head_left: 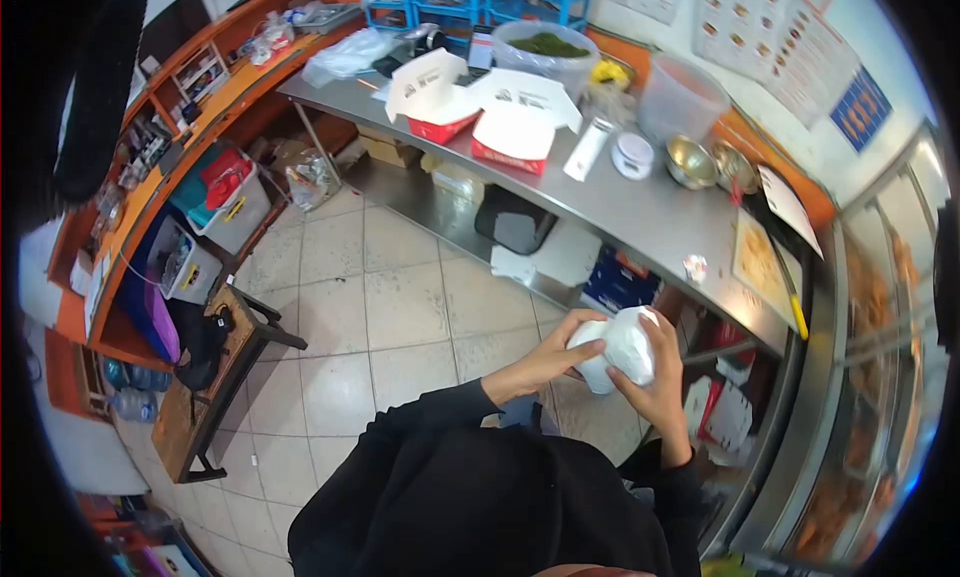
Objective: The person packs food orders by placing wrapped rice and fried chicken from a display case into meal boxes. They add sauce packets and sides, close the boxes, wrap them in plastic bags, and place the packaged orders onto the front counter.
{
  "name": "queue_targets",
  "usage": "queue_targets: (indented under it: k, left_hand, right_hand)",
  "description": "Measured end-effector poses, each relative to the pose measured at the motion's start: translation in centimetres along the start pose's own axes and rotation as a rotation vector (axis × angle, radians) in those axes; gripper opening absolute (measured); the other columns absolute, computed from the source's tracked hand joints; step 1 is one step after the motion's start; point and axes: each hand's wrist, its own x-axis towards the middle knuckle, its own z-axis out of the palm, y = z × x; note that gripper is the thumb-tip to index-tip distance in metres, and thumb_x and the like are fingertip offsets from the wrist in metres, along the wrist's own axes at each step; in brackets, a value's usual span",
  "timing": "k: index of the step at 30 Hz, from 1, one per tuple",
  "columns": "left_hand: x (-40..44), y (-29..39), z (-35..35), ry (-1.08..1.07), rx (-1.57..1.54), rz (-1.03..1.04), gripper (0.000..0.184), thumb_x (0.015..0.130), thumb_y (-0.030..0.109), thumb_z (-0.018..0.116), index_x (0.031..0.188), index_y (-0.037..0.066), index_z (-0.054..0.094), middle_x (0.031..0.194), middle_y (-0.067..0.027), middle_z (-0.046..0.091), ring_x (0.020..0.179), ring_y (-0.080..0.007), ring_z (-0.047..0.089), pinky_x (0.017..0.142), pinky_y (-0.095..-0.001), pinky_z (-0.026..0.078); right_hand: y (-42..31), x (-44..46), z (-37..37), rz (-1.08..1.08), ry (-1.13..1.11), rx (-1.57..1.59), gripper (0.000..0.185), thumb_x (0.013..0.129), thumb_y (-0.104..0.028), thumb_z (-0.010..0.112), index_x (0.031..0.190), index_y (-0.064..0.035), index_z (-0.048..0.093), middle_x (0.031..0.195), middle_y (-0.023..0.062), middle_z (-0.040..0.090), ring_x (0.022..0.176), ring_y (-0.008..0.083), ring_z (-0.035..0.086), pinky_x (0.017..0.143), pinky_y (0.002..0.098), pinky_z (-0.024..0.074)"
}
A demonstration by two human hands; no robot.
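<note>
In front of my body, over the tiled floor by the table's front edge, I hold two white rounded bundles pressed side by side. My left hand (560, 362) is closed on the left white bundle (592, 375), its thumb across the top. My right hand (655, 382) wraps around the right white bundle (630, 345), which looks smooth and slightly creased. Whether they are wrapped food or containers I cannot tell. The fingers underneath are partly hidden.
A steel table (640, 222) carries two open red-and-white boxes (515, 137), a scale (632, 157), metal bowls (690, 164), a tub of greens (545, 52), and a cutting board (760, 257) beside a yellow-handled knife (798, 315). A wooden bench (215, 387) stands left; a glass display case (870, 357) stands right.
</note>
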Motion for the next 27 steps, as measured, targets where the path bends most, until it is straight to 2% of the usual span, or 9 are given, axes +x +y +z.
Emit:
queue_targets:
  k: [6, 11, 13, 15, 18, 20, 22, 25, 27]
  left_hand:
    - [9.7, 3.5, -14.6, 0.448, -0.175, 0.109, 0.047, 0.080, 0.025, 0.059, 0.115, 0.019, 0.028, 0.116, -0.0110, 0.039, 0.098, -0.0247, 0.051, 0.068, -0.0379, 0.051]
    - [16.2, 10.5, -26.6, 0.938, -0.175, 0.456, 0.046, 0.081, 0.019, 0.057, 0.113, 0.019, 0.024, 0.114, -0.0119, 0.038, 0.101, -0.0257, 0.047, 0.066, -0.0391, 0.049]
    - [18.3, 12.7, -31.1, 1.054, -0.199, 0.576, 0.045, 0.081, 0.018, 0.055, 0.116, 0.017, 0.026, 0.117, -0.0114, 0.034, 0.103, -0.0244, 0.045, 0.070, -0.0378, 0.047]
    - [20.5, 13.8, -36.1, 1.098, -0.052, 0.621, 0.050, 0.082, 0.019, 0.054, 0.122, 0.018, 0.025, 0.123, -0.0102, 0.033, 0.108, -0.0259, 0.043, 0.078, -0.0418, 0.045]
    - [24.4, 13.5, -44.2, 1.181, 0.181, 0.625, 0.048, 0.083, 0.019, 0.053, 0.124, 0.019, 0.028, 0.125, -0.0100, 0.032, 0.110, -0.0263, 0.041, 0.079, -0.0416, 0.044]
    - [26.2, 14.8, -46.8, 1.176, 0.065, 0.541, 0.046, 0.083, 0.017, 0.053, 0.123, 0.018, 0.029, 0.125, -0.0102, 0.032, 0.111, -0.0261, 0.039, 0.079, -0.0414, 0.044]
    - [28.1, 14.7, -50.0, 1.189, -0.005, 0.501, 0.047, 0.081, 0.012, 0.054, 0.121, 0.016, 0.030, 0.122, -0.0107, 0.034, 0.110, -0.0260, 0.039, 0.079, -0.0404, 0.045]
    - [29.5, 13.9, -54.2, 1.351, 0.408, 0.297, 0.046, 0.079, 0.007, 0.055, 0.118, 0.015, 0.031, 0.116, -0.0128, 0.036, 0.105, -0.0265, 0.043, 0.076, -0.0389, 0.047]
    - [29.8, 14.5, -56.5, 1.249, -0.045, 0.267, 0.045, 0.076, 0.007, 0.058, 0.114, 0.013, 0.035, 0.111, -0.0134, 0.035, 0.103, -0.0249, 0.041, 0.077, -0.0348, 0.044]
  right_hand:
    - [10.7, 18.4, 10.4, 0.505, 0.124, 0.926, 0.055, 0.077, -0.022, 0.059, 0.123, -0.0034, 0.038, 0.117, 0.0135, 0.044, 0.107, 0.0231, 0.044, 0.090, 0.0322, 0.0355]
    - [17.8, 33.0, 20.7, 0.670, 0.020, 0.946, 0.057, 0.077, -0.026, 0.061, 0.124, -0.0043, 0.037, 0.118, 0.0149, 0.043, 0.104, 0.0238, 0.047, 0.084, 0.0310, 0.0403]
    - [20.7, 36.6, 26.2, 0.545, 0.013, 0.657, 0.062, 0.075, -0.033, 0.061, 0.126, -0.0082, 0.037, 0.117, 0.0192, 0.043, 0.101, 0.0301, 0.048, 0.085, 0.0314, 0.0397]
    - [22.3, 38.6, 30.5, 0.505, -0.033, 0.259, 0.068, 0.073, -0.039, 0.061, 0.130, -0.0152, 0.032, 0.123, 0.0246, 0.035, 0.104, 0.0395, 0.043, 0.087, 0.0433, 0.0372]
    - [22.3, 38.9, 33.4, 0.489, -0.396, -0.219, 0.076, 0.071, -0.039, 0.062, 0.134, -0.0216, 0.023, 0.126, 0.0298, 0.027, 0.112, 0.0469, 0.031, 0.086, 0.0563, 0.0318]
    - [22.8, 38.6, 34.7, 0.492, -0.407, -0.118, 0.080, 0.071, -0.042, 0.062, 0.135, -0.0273, 0.017, 0.130, 0.0293, 0.019, 0.113, 0.0514, 0.025, 0.082, 0.0649, 0.0271]
    - [22.3, 39.5, 34.5, 0.551, -0.442, -0.118, 0.083, 0.069, -0.041, 0.063, 0.136, -0.0270, 0.015, 0.128, 0.0284, 0.023, 0.113, 0.0490, 0.028, 0.083, 0.0629, 0.0279]
    - [23.7, 39.2, 35.2, 0.574, -0.441, -0.035, 0.087, 0.069, -0.036, 0.065, 0.137, -0.0227, 0.012, 0.127, 0.0278, 0.025, 0.115, 0.0459, 0.028, 0.087, 0.0580, 0.0289]
    - [24.9, 39.2, 35.1, 0.509, -0.443, 0.050, 0.086, 0.071, -0.031, 0.065, 0.137, -0.0176, 0.011, 0.128, 0.0270, 0.025, 0.115, 0.0420, 0.030, 0.090, 0.0521, 0.0309]
